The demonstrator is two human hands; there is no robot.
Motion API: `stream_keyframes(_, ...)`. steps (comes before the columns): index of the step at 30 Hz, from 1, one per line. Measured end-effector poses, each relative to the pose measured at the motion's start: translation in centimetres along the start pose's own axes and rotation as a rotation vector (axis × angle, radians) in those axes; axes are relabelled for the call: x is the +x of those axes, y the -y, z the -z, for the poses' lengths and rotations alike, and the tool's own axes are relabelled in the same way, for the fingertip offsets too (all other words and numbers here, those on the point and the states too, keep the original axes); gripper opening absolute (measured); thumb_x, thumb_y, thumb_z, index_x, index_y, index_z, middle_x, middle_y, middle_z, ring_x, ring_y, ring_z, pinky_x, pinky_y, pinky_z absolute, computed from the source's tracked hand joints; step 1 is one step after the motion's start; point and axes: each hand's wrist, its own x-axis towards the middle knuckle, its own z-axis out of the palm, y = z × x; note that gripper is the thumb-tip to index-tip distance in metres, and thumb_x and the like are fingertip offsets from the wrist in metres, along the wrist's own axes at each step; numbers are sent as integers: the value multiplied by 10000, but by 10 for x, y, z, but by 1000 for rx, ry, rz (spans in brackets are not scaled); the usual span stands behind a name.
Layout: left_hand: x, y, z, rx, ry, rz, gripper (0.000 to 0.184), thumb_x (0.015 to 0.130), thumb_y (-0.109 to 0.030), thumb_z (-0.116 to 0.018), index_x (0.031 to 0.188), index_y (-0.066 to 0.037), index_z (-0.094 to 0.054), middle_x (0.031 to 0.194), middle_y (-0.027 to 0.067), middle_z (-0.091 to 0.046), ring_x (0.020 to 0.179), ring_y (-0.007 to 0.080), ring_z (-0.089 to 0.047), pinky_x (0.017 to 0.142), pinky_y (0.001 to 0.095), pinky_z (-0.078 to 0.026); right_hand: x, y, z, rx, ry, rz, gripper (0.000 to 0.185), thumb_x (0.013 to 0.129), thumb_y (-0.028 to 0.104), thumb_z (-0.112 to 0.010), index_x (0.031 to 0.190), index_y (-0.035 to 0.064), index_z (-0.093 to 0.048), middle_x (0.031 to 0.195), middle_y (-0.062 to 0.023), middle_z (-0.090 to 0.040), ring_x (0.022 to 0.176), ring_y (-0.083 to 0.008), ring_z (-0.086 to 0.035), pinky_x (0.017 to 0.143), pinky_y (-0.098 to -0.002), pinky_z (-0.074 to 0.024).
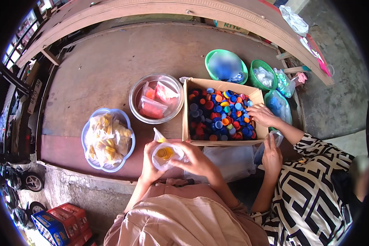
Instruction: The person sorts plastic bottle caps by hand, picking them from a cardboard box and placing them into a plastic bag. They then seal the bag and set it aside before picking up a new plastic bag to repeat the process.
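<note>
Left hand (151, 165) curls round a clear bag (162, 167) and our right hand (196, 157) pinches its rim: both are gripping it, at the near side, just left of the box (225, 143). Yellow caps (165, 153) show inside, so we judge the step as handling a part-filled bag with its mouth spread; the next move calls for a steady, upright hold. On the right, a co-worker's hand (261, 114) is among mixed caps (223, 110). Over left, filled bags (106, 139) sit in the blue bowl (125, 159). Writing now: a far carton (233, 27) reads perhaps RIYO; a number plate (34, 97), far left, begins with F, the rest unsure.
</note>
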Motion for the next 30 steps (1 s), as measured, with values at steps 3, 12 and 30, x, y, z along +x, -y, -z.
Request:
stream_keyframes(3,6,-3,7,-95,22,-134,1113,552,-290,-861,1348,-21,-132,1244,248,-348,1121,353,-425,948,442,-350,-3,-10,-15,225,-28,-1,244,854,113,-573,1037,-48,-554,919,-115,-625,845,-196,-606,751,-298,-479)
stream_keyframes(12,-8,27,24,-847,-56,512,816,812,-724,-201,1405,-164,-190,1397,148,-294,1269,281,-322,991,480,-275,-11,0,22,591,-24,-30,240,915,171,-497,1047,-14,-573,909,-16,-593,806,-51,-507,699,-208,-419)
stream_keyframes(30,-54,-21,23,127,182,-44,1186,483,-432,-850,1351,20,-179,1361,224,-270,1280,376,-261,1058,432,-246,-35,13,-16,-536,-139,252,110,774,35,-565,867,3,-614,747,-132,-599,691,-285,-596,609,-323,-464)
